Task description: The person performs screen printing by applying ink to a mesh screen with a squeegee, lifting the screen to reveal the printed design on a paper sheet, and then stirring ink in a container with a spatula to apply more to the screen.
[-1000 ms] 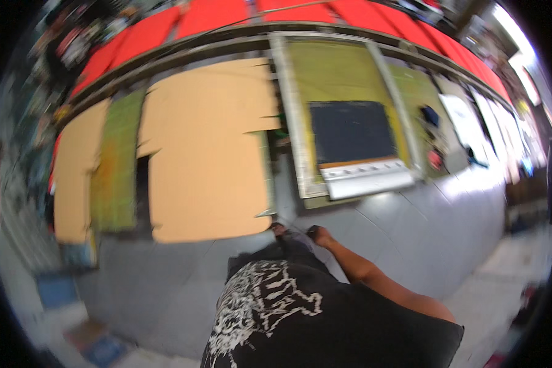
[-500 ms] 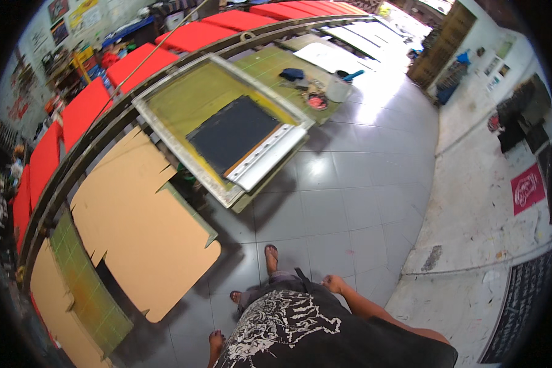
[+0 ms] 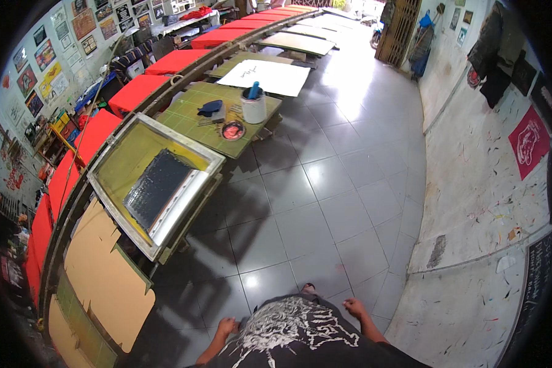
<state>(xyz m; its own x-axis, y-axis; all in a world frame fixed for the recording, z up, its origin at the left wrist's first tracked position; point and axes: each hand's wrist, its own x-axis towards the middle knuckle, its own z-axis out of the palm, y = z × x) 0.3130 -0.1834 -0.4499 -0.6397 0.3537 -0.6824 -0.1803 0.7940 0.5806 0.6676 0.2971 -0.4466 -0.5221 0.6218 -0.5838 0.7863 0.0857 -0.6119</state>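
Note:
My left hand (image 3: 229, 325) hangs beside my body, loosely curled, with nothing seen in it. On the other side my right hand (image 3: 353, 306) hangs over the floor, its fingers also curled and no object showing. Both are apart from the tables. Ahead on the left lies a screen printing frame (image 3: 193, 152) with yellow-green mesh. Wet black ink (image 3: 158, 187) covers part of that mesh. A long squeegee with a white handle (image 3: 179, 207) rests inside the frame along the ink's edge.
Beyond the frame, a green board (image 3: 184, 116) carries a white bucket (image 3: 254, 110), a bowl of pink ink (image 3: 233, 130) and a dark blue cloth-like item (image 3: 210, 108). Tan panels (image 3: 107, 270) lie nearer on the left. Red panels (image 3: 144, 92) line the rail's far side. A wall (image 3: 472, 202) stands right.
My view has shifted forward along the tables, so the frame and tan panels sit lower and further left. My left hand has come into view. The squeegee still rests in the frame.

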